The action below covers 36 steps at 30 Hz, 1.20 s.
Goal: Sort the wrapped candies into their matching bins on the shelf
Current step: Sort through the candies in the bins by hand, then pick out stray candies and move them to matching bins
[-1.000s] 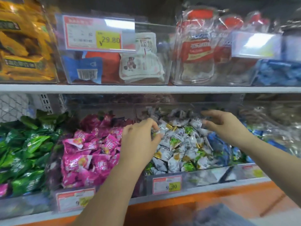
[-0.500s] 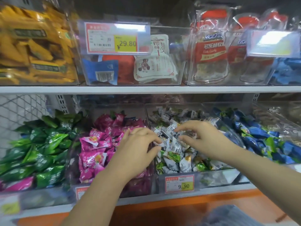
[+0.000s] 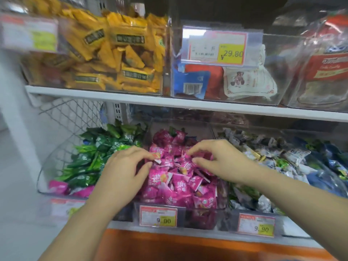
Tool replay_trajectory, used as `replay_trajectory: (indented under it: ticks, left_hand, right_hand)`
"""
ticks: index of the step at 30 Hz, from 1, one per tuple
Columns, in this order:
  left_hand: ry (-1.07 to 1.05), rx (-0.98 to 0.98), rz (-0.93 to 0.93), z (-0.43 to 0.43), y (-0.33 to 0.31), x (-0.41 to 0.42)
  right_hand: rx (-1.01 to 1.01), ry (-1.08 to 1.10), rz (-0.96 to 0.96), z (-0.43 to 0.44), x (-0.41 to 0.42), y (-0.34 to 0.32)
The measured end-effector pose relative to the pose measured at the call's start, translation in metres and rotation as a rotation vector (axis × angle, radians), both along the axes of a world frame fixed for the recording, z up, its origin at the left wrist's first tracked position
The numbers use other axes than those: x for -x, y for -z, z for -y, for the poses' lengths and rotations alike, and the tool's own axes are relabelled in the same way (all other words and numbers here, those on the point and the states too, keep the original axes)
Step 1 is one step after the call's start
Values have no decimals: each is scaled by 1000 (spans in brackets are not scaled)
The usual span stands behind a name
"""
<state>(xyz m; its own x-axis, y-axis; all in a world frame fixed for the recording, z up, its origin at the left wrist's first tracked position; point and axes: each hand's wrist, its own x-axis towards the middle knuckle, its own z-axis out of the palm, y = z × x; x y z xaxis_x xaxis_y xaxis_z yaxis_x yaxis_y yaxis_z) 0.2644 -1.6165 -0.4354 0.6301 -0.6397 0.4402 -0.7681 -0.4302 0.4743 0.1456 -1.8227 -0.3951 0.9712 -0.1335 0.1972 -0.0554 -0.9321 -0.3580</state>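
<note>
Both hands over the pink candies (image 3: 180, 185) heaped in the clear bin (image 3: 199, 216), ctr of frame, lower shelf. My L hand (image 3: 126, 170): fingers curled, thumb & index pinching the corner of one pink candy (image 3: 157, 160) at the pile's left edge. R hand (image 3: 222, 159) curled too, thumb & index tips close on the pile, can't tell if they grip anything. Green candies (image 3: 90, 159) lower left w/ stray pink packets (image 3: 56, 186) in front; white candies (image 3: 263, 157) right

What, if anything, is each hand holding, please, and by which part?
Left hand pinches a pink foil-wrapped candy by its crimped edge; the right hand shows no clear grip.
</note>
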Motion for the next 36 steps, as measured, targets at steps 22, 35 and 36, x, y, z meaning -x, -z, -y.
replay_trajectory:
  ticks: [22,35,36]
  left_hand:
    - [6,-5,-84,-1,5,-27]
    - [3,3,-60,2,7,-28]
    - [2,4,-58,2,8,-28]
  right_hand:
    - [60,-187,-341,12,-98,15]
    - [133,-6,-81,29,-81,-6]
    - [78,-73,-142,20,-76,-7]
